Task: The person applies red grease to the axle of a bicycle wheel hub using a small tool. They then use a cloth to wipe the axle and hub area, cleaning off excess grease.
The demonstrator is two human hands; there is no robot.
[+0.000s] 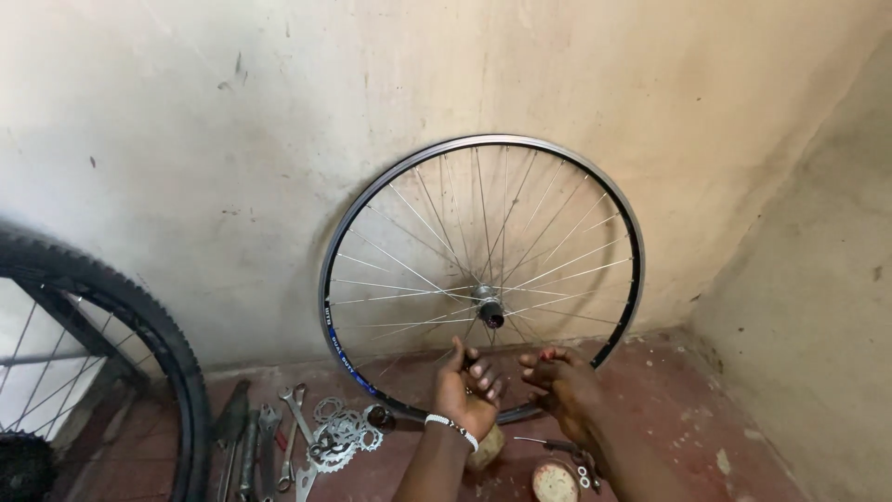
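I'm looking down into a room corner. Back wall [232,121] is cream plaster w/ dark scuffs, specks and a grey-stained band near the bottom. Side wall [818,279] on the right is the same plaster, rougher and shaded. Floor [669,390] is worn red-brown concrete w/ pale chips, dirt along the wall joint. Light is soft, brighter toward the upper right. No furniture or window in my view.

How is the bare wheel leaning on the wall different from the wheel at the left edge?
The bare wheel shows only a metal rim and leans whole against the wall; the tyred wheel wears a knobbly black tyre and is cut off by the frame. The hands are in front of the bare one. Both have thin metal spokes.
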